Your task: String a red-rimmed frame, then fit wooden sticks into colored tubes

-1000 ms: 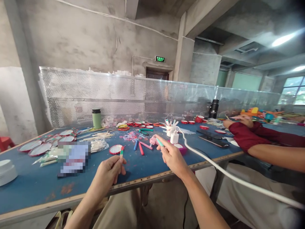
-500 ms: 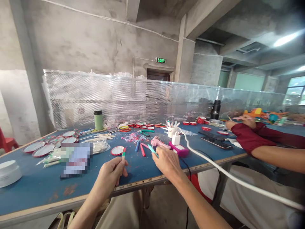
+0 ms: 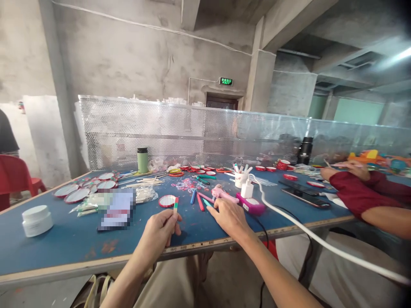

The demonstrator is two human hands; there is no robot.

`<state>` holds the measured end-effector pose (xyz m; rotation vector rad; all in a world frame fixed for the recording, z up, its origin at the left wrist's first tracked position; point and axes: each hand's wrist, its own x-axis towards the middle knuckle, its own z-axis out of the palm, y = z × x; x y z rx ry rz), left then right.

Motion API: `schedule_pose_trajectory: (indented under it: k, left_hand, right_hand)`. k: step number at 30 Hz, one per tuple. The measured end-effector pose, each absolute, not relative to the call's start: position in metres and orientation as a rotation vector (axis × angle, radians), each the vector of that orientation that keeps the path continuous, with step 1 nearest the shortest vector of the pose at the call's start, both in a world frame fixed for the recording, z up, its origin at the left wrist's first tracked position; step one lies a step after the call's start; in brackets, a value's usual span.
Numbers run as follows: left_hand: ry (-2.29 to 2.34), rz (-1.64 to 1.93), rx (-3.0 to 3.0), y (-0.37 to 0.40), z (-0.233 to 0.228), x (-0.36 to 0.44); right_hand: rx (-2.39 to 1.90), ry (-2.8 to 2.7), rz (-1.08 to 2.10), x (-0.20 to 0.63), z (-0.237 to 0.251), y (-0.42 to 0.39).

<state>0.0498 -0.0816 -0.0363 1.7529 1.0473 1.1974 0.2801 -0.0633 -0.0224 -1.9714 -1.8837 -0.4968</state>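
Observation:
My left hand (image 3: 162,226) pinches a small flat stick (image 3: 176,206) upright, banded in red, green and pale colour. Behind the stick lies a round red-rimmed disc (image 3: 167,200). My right hand (image 3: 231,216) rests low over the table, its fingers apart, over a teal marker (image 3: 207,202) partly hidden below them. Beside it lie a red marker (image 3: 201,202) and a blue marker (image 3: 193,196). A pink glue gun (image 3: 224,195) is just beyond my right fingers.
A purple box (image 3: 252,204) with a white plug and a white cable (image 3: 295,220) stands right of the glue gun. Farther off are a white cup of sticks (image 3: 240,179), a green bottle (image 3: 142,161) and phones (image 3: 305,198). A co-worker's sleeve (image 3: 349,192) shows at right; a white jar (image 3: 37,220) stands left.
My right hand has lowered the teal marker to the table and its fingers have loosened. The view has turned left. My left hand keeps its stick.

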Motion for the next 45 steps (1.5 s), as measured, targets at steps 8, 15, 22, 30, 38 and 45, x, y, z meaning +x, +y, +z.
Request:
schedule_pose_trajectory:
  k: [8, 15, 22, 30, 38, 45]
  left_hand:
    - [1.04, 1.221, 1.741, -0.08, -0.037, 0.05]
    - [1.03, 1.217, 1.772, -0.076, -0.041, 0.048]
    - [1.028, 1.208, 1.763, -0.074, -0.042, 0.048]
    - [1.042, 1.211, 1.742, -0.073, -0.042, 0.049]
    - [1.046, 1.205, 1.734, -0.072, -0.04, 0.05]
    - [1.07, 1.202, 1.744, -0.074, -0.041, 0.049]
  right_hand:
    - [-1.949, -1.906, -0.466, 0.283, -0.022, -0.062]
    - [-1.912, -1.897, -0.47, 0.28, -0.02, -0.054]
    - [-1.84, -1.855, -0.567, 0.288, 0.001, -0.056]
    - [-1.781, -2.047, -0.602, 0.265, 0.037, -0.02]
    - [-1.745, -2.328, -0.66, 0.253, 0.042, 0.016]
    - [-1.737, -2.39, -0.744, 0.268, 0.045, 0.016]
